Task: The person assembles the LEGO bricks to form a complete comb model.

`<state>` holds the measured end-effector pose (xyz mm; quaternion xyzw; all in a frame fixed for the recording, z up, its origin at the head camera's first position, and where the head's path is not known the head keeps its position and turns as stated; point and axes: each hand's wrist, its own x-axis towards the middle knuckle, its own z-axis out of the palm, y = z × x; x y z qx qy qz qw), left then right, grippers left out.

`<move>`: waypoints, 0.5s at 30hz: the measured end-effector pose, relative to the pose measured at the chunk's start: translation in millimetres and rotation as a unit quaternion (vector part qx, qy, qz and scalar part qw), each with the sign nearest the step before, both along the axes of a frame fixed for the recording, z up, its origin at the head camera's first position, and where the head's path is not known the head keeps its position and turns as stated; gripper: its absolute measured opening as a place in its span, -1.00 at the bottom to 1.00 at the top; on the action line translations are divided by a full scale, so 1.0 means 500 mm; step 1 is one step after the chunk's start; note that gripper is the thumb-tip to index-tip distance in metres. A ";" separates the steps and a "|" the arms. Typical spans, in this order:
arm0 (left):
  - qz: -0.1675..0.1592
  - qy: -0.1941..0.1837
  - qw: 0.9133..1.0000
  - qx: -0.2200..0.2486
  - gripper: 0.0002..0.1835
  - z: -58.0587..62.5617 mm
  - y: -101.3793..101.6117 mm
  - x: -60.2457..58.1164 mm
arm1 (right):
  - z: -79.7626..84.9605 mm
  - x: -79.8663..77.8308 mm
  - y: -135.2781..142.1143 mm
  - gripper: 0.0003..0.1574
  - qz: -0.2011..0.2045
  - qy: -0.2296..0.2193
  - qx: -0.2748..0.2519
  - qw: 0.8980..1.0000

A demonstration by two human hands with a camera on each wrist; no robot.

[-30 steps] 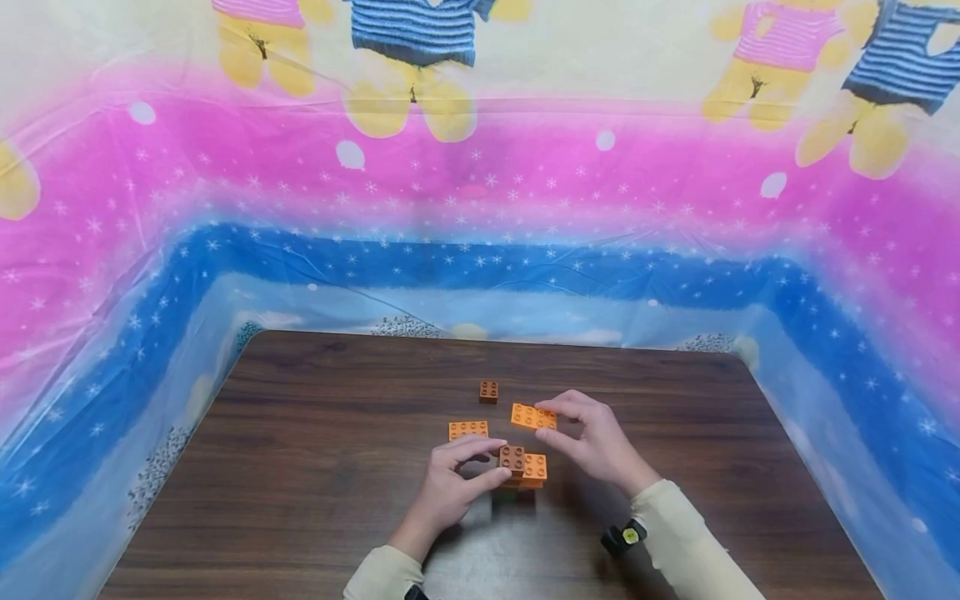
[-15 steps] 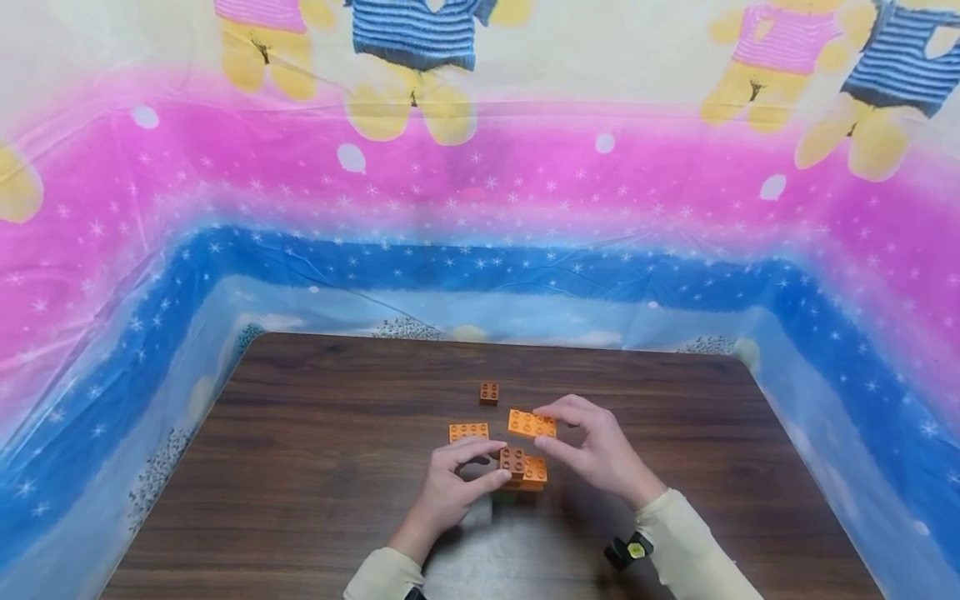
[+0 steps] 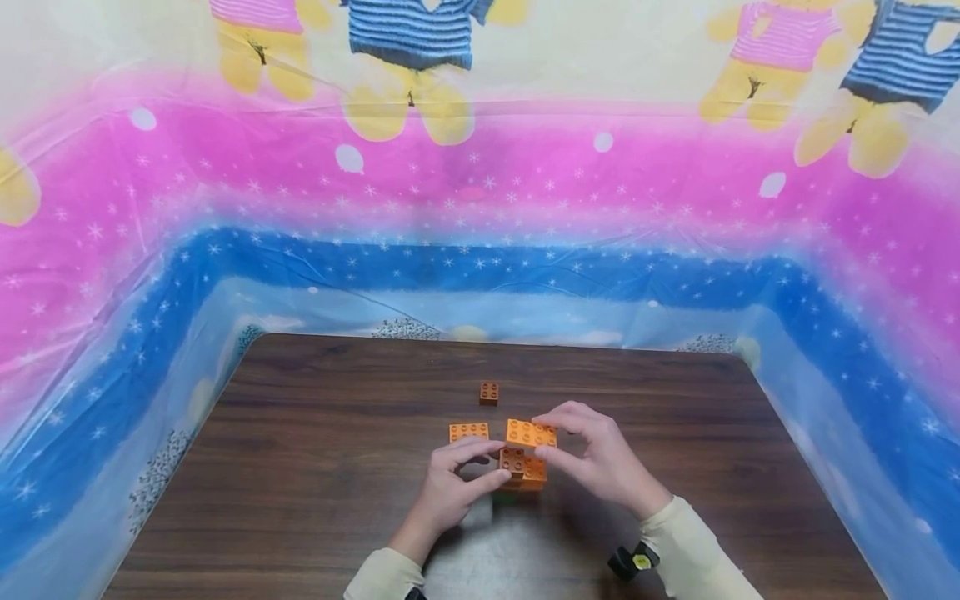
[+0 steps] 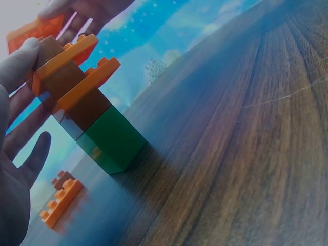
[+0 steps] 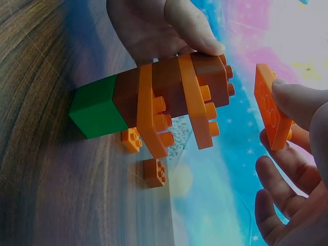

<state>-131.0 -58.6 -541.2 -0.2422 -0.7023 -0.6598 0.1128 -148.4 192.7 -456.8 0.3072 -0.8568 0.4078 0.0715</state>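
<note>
A tower of toy building bricks stands on the table, with a green block (image 4: pixel 113 139) at its base. Above that, brown bricks alternate with orange plates (image 5: pixel 197 105) that stick out to one side. My left hand (image 3: pixel 448 482) grips the brown brick (image 5: pixel 211 77) at the top between thumb and fingers. Just above the tower, my right hand (image 3: pixel 606 457) pinches a loose orange plate (image 3: pixel 527 433) by its right end. In the right wrist view, a gap separates this plate (image 5: pixel 267 105) from the top brick's studs.
Behind the tower, another orange plate (image 3: pixel 468 431) lies on the dark wooden table (image 3: pixel 337 417). Farther back sits a small brown brick (image 3: pixel 489 394). A printed cloth (image 3: pixel 465 267) hangs around the table's far side and both flanks.
My right hand has brought the orange plate slightly toward me, over the tower, where it now partly covers the top brown brick. My left hand keeps its place on the tower.
</note>
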 end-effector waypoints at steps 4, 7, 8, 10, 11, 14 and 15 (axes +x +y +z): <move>0.000 0.004 1.000 0.004 -0.67 0.000 0.000 0.000 | 0.000 0.005 -0.001 -0.59 0.004 0.000 -0.001 1.000; 0.002 0.008 1.000 0.005 -0.67 0.002 0.000 0.000 | 0.000 0.008 -0.002 -0.60 0.009 0.004 0.001 1.000; 0.002 0.009 1.000 0.006 -0.67 0.002 0.001 0.000 | 0.000 0.009 -0.003 -0.60 0.011 0.005 0.003 1.000; 0.004 0.009 1.000 0.005 -0.67 0.002 0.001 0.001 | -0.002 0.010 -0.003 -0.60 0.014 0.006 0.007 1.000; 0.004 0.008 1.000 0.005 -0.67 0.002 0.001 0.001 | -0.002 0.011 -0.004 -0.60 0.015 0.006 0.009 1.000; 0.003 0.005 1.000 0.003 -0.66 -0.001 0.000 0.000 | -0.006 0.013 -0.004 -0.61 0.019 0.005 0.016 1.000; 0.003 0.005 1.000 0.002 -0.67 -0.002 -0.001 0.000 | -0.007 0.013 -0.004 -0.61 0.021 0.006 0.018 1.000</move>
